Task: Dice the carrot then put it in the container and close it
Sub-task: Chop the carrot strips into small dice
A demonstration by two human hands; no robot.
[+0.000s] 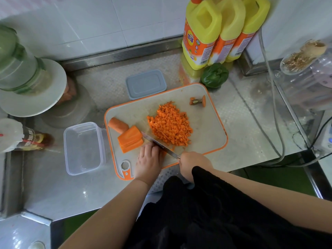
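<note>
**Knife close to steadying hand; dicing unfinished**

Head view: the right hand [195,163] has its fingers curled round the knife [159,145] handle. The left hand [148,161] lies just beside the blade, its fingers bent down onto the chopping board [206,126]; whether they pinch anything cannot be told. A slip could nick them. The stacked carrot slices [130,139] and a carrot chunk [118,124] remain uncut; the diced carrot [170,124] heap may scatter. The open container [83,148] stands left of the board, its lid [145,84] behind it, on a steel worktop [242,126] against a tiled wall.

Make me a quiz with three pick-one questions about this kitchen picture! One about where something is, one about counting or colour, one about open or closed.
1. Where does the grey lid lie?
A. on the clear container
B. on the counter behind the cutting board
C. under the knife

2. How many yellow bottles stand by the wall?
A. one
B. three
C. five

3. The clear container is
A. open and empty
B. closed
C. full of carrot

Answers: 1 B, the lid sits apart beyond the cutting board. 2 B, three stand side by side. 3 A, no lid on it, and the diced carrot is on the board.
</note>
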